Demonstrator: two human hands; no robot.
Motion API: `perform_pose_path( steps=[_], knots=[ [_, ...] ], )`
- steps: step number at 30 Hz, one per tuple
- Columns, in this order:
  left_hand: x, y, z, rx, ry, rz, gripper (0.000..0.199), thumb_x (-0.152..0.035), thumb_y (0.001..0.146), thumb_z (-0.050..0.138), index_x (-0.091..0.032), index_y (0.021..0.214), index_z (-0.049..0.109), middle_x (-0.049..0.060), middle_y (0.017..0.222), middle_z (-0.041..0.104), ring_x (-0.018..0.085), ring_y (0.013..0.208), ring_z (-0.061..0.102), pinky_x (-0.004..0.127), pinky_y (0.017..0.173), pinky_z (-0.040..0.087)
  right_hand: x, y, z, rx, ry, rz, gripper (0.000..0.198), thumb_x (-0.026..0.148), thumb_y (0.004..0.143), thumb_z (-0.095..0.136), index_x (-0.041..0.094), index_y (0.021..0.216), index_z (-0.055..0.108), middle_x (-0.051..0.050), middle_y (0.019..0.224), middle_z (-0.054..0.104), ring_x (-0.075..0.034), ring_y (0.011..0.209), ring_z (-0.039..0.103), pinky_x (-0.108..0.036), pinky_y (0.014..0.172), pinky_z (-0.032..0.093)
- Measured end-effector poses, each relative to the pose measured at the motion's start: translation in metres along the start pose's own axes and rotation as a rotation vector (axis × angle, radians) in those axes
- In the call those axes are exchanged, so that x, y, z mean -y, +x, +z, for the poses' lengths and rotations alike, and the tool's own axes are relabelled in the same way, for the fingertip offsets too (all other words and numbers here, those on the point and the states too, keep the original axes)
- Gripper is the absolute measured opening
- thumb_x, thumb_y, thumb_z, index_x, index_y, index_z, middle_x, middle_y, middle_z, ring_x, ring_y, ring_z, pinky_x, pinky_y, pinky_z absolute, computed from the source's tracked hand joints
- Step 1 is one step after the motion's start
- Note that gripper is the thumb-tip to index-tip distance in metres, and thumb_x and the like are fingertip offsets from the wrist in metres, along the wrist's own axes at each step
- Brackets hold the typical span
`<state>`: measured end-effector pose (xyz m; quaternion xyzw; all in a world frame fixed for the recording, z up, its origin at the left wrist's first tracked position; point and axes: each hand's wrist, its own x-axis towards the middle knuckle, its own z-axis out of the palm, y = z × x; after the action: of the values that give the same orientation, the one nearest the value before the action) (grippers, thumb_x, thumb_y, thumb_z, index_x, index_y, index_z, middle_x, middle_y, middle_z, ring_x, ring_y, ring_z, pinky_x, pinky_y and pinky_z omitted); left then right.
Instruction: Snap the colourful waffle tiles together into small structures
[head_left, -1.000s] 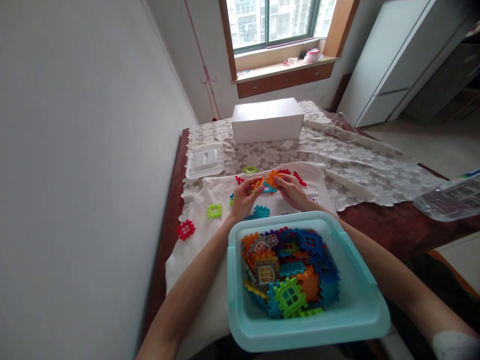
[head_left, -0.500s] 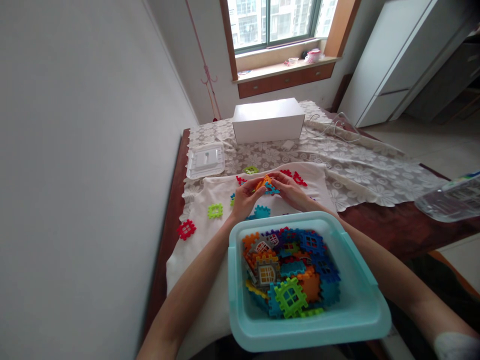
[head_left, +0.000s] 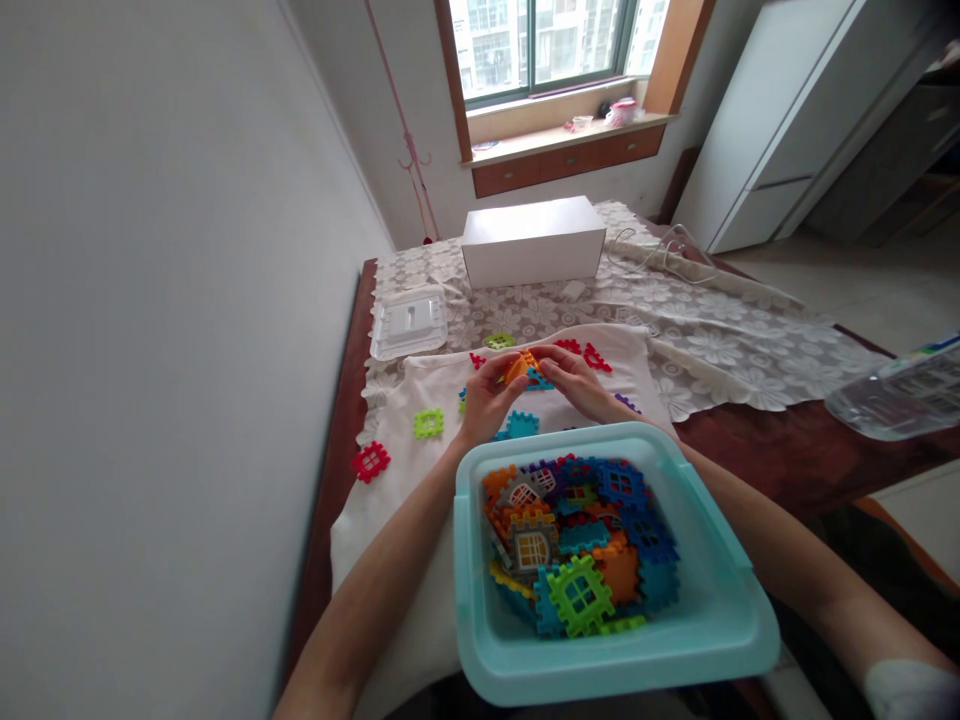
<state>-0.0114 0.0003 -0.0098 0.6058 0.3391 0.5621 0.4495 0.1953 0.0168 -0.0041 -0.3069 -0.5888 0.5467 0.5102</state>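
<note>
Just beyond the teal bin point(head_left: 697, 640), an orange block point(head_left: 516, 366) and blue block point(head_left: 537, 379) were pinched between left hand point(head_left: 486, 396) and right hand point(head_left: 576, 382); light, stiff plastic, seemingly best gripped at the toothed edges.

My dark wooden table point(head_left: 787, 455) stands against the wall, mostly covered by a lace tablecloth point(head_left: 720, 345). On that cloth lie a white box point(head_left: 532, 240), a clear lid point(head_left: 409, 320) and a white cloth point(head_left: 420, 470) scattered with building tiles point(head_left: 427, 422).
</note>
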Motion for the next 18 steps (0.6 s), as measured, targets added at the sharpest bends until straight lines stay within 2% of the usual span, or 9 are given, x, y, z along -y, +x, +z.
perform_pose_path(
  steps=[5, 9, 13, 18],
  knots=[
    [0.004, 0.001, -0.001, -0.014, 0.044, 0.037, 0.057, -0.053, 0.086, 0.096, -0.023, 0.131, 0.078, 0.015, 0.141, 0.079, 0.033, 0.128, 0.077, 0.052, 0.110, 0.064, 0.000, -0.002, 0.003, 0.033, 0.087, 0.016, 0.044, 0.056, 0.091, 0.088, 0.033, 0.127, 0.081, -0.005, 0.133, 0.079, -0.026, 0.119, 0.071, -0.040, 0.106, 0.058],
    [0.003, 0.000, 0.001, -0.048, 0.061, 0.078, 0.048, -0.048, 0.087, 0.096, -0.024, 0.125, 0.082, 0.013, 0.145, 0.078, 0.033, 0.132, 0.075, 0.050, 0.109, 0.065, 0.004, -0.004, 0.006, 0.068, 0.148, 0.042, 0.047, 0.057, 0.090, 0.089, 0.032, 0.129, 0.082, -0.006, 0.132, 0.081, -0.027, 0.118, 0.072, -0.040, 0.103, 0.059],
    [0.004, 0.000, 0.001, -0.021, 0.043, 0.114, 0.041, -0.045, 0.090, 0.094, -0.026, 0.125, 0.082, 0.012, 0.146, 0.077, 0.031, 0.133, 0.074, 0.046, 0.107, 0.065, 0.009, -0.004, 0.006, 0.082, 0.104, 0.027, 0.046, 0.055, 0.092, 0.088, 0.032, 0.132, 0.082, -0.006, 0.139, 0.079, -0.028, 0.125, 0.071, -0.041, 0.106, 0.059],
    [0.005, 0.000, -0.001, -0.042, 0.087, 0.129, 0.046, -0.049, 0.090, 0.093, -0.027, 0.128, 0.080, 0.012, 0.144, 0.078, 0.030, 0.129, 0.076, 0.044, 0.104, 0.066, 0.009, -0.004, 0.004, 0.097, 0.108, 0.028, 0.048, 0.052, 0.089, 0.091, 0.033, 0.132, 0.083, -0.006, 0.141, 0.079, -0.027, 0.122, 0.072, -0.041, 0.105, 0.060]
  ],
)
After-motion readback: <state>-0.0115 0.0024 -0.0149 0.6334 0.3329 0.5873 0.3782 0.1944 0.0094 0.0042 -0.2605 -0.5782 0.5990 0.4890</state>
